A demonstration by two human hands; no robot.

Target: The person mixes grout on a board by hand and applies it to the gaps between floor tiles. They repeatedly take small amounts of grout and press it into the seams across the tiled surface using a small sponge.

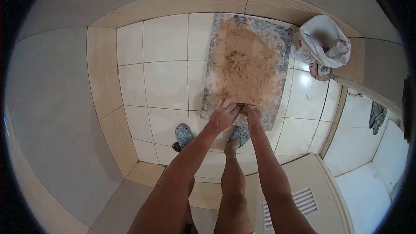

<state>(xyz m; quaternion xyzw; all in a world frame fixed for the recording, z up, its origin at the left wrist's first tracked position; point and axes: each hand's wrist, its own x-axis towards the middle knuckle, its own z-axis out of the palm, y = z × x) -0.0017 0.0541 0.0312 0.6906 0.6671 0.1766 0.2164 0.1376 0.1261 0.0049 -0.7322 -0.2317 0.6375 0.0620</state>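
A grey mottled slab (283, 43) lies on the tiled floor, and moist brown clay (251, 71) is spread over most of it, crumbly in the middle. At its near edge, my left hand (224, 113) has its fingers curled down into the clay. Close on the other side, my right hand (252, 116) is also closed, with its fingertips pressed together. A small dark lump of clay (242, 105) shows between the two hands, partly hidden by the fingers.
An open white sack (310, 52) stands right of the slab, with a crumpled packet (320, 72) beside it. My feet wear grey speckled clogs (184, 134). A louvred door (299, 203) is at lower right, and a dark cloth (378, 116) hangs farther right.
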